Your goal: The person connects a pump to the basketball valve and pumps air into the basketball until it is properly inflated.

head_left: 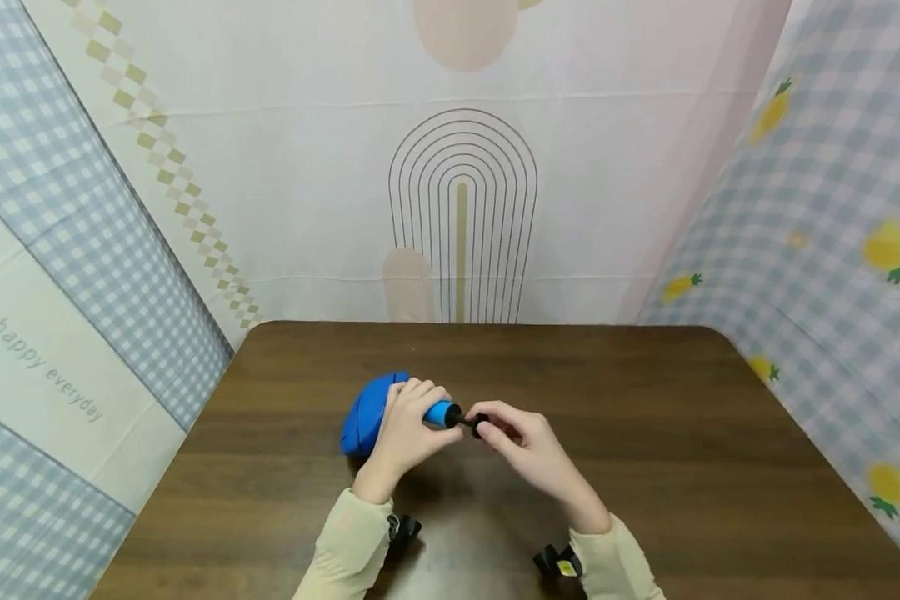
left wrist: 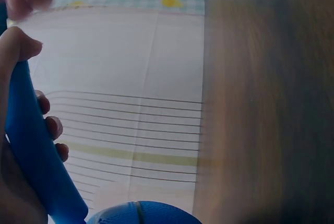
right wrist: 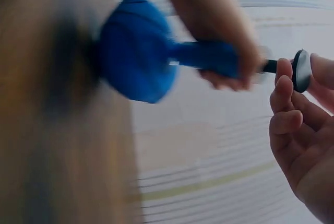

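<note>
My left hand (head_left: 407, 429) grips the barrel of a blue hand pump (left wrist: 39, 140), its fingers wrapped round the tube. At the pump's far end is a blue ball (head_left: 367, 421) with dark seam lines; its outline looks uneven and angular in the right wrist view. A thin black rod runs out of the pump's near end to a round black handle (right wrist: 301, 71). My right hand (head_left: 532, 454) pinches that handle between thumb and fingers. Part of the ball and most of the barrel are hidden behind the left hand in the head view.
Both hands are above a dark brown wooden table (head_left: 645, 392). Behind it hangs a pale curtain (head_left: 307, 208) with arch lines, and checked cloth (head_left: 817, 292) hangs at the sides. Black wrist cameras (head_left: 555, 562) sit on the cream sleeves.
</note>
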Available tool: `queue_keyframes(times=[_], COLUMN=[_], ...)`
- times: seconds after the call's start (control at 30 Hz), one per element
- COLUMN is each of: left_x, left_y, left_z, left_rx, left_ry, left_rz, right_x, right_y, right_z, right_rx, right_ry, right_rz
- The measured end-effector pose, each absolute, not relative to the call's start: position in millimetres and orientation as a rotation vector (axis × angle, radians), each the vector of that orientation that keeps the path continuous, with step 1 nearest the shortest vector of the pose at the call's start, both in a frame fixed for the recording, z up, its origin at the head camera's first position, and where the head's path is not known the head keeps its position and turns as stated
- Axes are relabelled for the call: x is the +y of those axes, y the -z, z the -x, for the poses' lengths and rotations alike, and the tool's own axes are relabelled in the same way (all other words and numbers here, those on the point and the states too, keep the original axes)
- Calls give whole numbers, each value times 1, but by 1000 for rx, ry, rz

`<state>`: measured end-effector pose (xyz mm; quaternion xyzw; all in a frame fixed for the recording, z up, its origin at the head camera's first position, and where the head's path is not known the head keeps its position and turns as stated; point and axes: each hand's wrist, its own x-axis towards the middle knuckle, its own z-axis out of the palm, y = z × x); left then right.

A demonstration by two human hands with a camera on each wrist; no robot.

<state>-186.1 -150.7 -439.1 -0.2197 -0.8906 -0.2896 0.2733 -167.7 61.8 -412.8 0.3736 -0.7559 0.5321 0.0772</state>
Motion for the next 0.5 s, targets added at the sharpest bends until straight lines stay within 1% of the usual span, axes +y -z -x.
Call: queue_keyframes(times=[0.13, 0.23, 0.33, 0.5], left_x=[-153, -150, -143, -134], left_y=[438, 439, 440, 444], left_z=[188, 188, 186, 181], left_rx=[-2388, -2360, -2350, -2368], left_ry=[837, 836, 835, 775], left_rz=[530, 512, 536, 602], right_x=[83, 92, 88, 68], right_y=[394, 387, 392, 414], right_z=[161, 160, 163, 171], right_rx=[-2182, -2157, -2209, -2335], right_ry=[-1656, -1652, -1625, -1623], right_rz=[-1093, -1073, -1090, -1119])
